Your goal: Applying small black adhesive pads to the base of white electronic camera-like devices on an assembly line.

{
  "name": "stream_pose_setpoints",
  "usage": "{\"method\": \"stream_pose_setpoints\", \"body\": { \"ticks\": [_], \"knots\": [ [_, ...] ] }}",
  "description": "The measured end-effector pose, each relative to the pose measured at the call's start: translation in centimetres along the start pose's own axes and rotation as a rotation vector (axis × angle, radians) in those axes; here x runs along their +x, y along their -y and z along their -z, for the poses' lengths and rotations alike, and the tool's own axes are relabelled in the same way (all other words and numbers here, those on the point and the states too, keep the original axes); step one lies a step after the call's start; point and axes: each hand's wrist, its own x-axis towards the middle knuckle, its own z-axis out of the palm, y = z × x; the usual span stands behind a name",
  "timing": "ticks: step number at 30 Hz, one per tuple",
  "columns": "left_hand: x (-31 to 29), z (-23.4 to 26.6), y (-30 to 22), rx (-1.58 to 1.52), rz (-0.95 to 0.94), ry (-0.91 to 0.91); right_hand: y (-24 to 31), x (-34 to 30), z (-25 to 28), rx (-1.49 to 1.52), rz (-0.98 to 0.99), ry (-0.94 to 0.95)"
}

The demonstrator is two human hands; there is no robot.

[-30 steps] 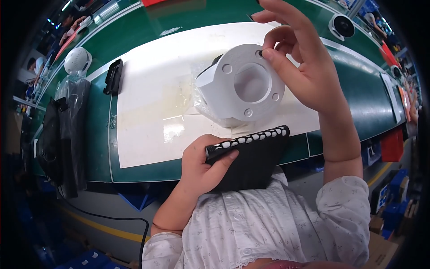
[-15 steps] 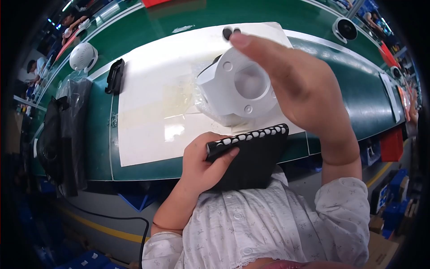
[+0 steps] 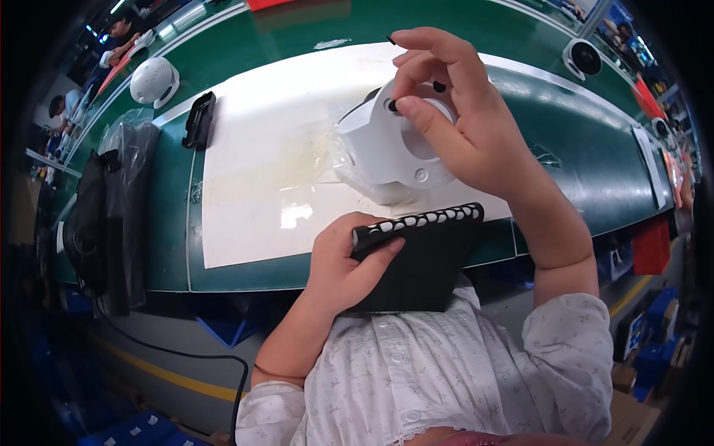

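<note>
My left hand [image 3: 346, 256] is closed on the edge of a black sheet [image 3: 416, 271], held against my front. White ovals line the sheet's bent top edge. My right hand [image 3: 465, 111] is over a white plastic base [image 3: 383, 152] with a large round opening and small round recesses. Between its thumb and a finger is a small black round pad [image 3: 393, 105], right at a recess; whether it touches there I cannot tell. Another black spot [image 3: 439, 87] shows beneath the fingers, and a dark bit [image 3: 390, 39] sits at the index fingertip. The base lies on clear plastic wrap [image 3: 346, 167].
A white mat [image 3: 245, 186] covers part of the green bench [image 3: 167, 223]. On the left are a black plastic tray [image 3: 198, 120], a white round device [image 3: 155, 82] and black bagged items [image 3: 123, 201]. Another device [image 3: 582, 58] stands far right. Several people work farther off.
My right hand has turned, its fingers curling down onto the base from above. The black pad has come to a recess in the base. My left hand still holds the sheet.
</note>
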Motion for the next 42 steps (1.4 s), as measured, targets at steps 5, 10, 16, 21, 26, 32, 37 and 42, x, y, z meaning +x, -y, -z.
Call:
{"method": "stream_pose_setpoints", "body": {
  "ticks": [5,10,16,21,26,32,37,42],
  "knots": [
    [-0.1,0.0,0.2,-0.039,0.003,0.012,0.9,0.1,0.0,-0.059,-0.018,-0.003],
    [-0.2,0.0,0.3,-0.039,-0.028,0.014,3.5,-0.3,0.8,-0.5,0.085,0.036],
    [-0.4,-0.1,0.6,-0.062,-0.049,-0.006,4.5,-1.6,1.4,-0.595,0.055,0.163],
    [0.0,0.1,0.3,-0.018,-0.061,0.021,3.0,-4.3,1.4,-0.309,-0.066,0.027],
    [1.1,-0.5,-0.1,0.119,-0.424,-0.139,2.8,-4.9,0.1,-0.152,-0.189,0.014],
    [1.4,-1.0,0.2,0.125,-0.459,-0.121,3.1,-4.9,0.4,-0.233,-0.176,0.032],
    [1.5,-0.8,0.3,0.158,-0.432,-0.136,5.9,-4.5,0.8,-0.66,-0.105,0.191],
    [1.5,-0.7,0.3,0.125,-0.417,-0.125,7.1,-5.1,1.3,-0.796,-0.026,0.387]
  ]
}}
